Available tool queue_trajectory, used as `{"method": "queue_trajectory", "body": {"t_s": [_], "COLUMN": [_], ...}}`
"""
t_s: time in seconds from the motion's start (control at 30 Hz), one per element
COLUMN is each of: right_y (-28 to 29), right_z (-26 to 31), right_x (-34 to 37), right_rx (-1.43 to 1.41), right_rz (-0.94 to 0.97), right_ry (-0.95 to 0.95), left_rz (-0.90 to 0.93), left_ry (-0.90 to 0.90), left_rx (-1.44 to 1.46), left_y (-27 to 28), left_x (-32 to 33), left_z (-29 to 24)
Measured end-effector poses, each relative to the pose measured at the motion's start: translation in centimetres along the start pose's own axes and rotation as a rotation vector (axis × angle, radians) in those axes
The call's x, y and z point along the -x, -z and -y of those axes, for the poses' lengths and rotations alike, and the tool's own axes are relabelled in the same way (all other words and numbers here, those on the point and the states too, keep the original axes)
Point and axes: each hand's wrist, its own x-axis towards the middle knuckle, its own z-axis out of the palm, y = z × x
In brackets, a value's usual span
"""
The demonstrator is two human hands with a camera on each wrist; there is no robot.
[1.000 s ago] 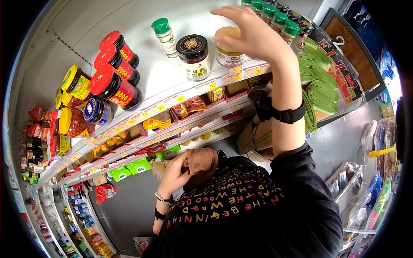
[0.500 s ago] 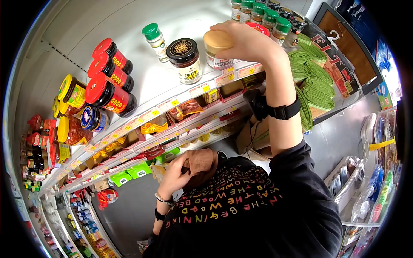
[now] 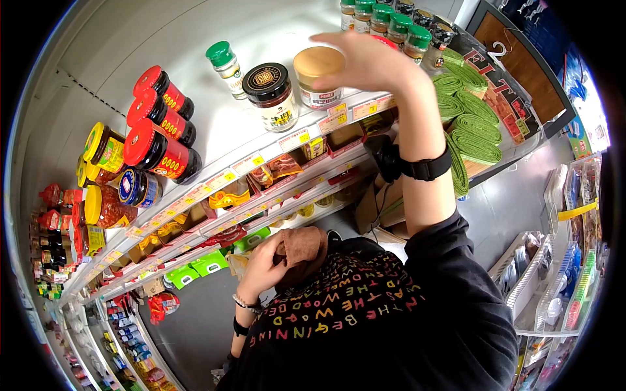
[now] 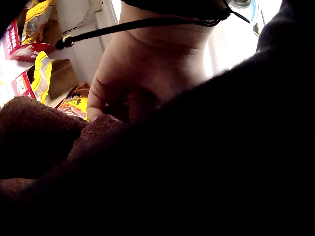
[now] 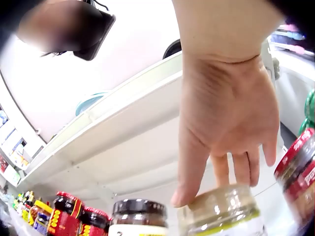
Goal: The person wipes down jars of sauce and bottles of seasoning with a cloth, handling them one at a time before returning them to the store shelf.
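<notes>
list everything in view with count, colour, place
shelves: several, white, centre
gold-lidded jar: one, gold, shelf edge
black-lidded jar: one, black, beside it
green-capped bottles: several, green, right plus one centre
red-lidded jars: at least four, red, three left, one right
yellow-lidded jars: several, yellow, left
blue-lidded jar: one, blue, left
bundles: several, green, right
packets: several, mixed, below
cloth: one, brown, below
left hand: one, bare, gripping cloth
right hand: one, bare, at gold-lidded jar

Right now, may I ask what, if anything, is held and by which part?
The left hand grips the brown cloth by its left side in the head view; the right hand appears empty.
</notes>
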Motion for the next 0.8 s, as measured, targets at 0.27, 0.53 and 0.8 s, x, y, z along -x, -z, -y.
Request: {"method": "queue_trajectory", "body": {"t_s": [0.27,0.53,0.8], "right_y": [3.8,1.8,2.0], "right_z": [-2.6,-4.5,-3.7], "right_x": [0.7,0.2,0.1], "right_rx": [0.128,0.171,0.179], "right_rz": [-0.075,-0.008,0.025], "right_ry": [-0.170,-0.132,-0.113], "left_rz": [-0.024,-0.023,-0.011], "left_ry": [0.004,-0.006,-0.042], "left_rx": [0.075,0.058,0.038], "left_y": [-0.1,-0.5,-0.5], "left_x": [0.2,0.3,0.4], "left_z": [-0.3,0.5,1.0]}}
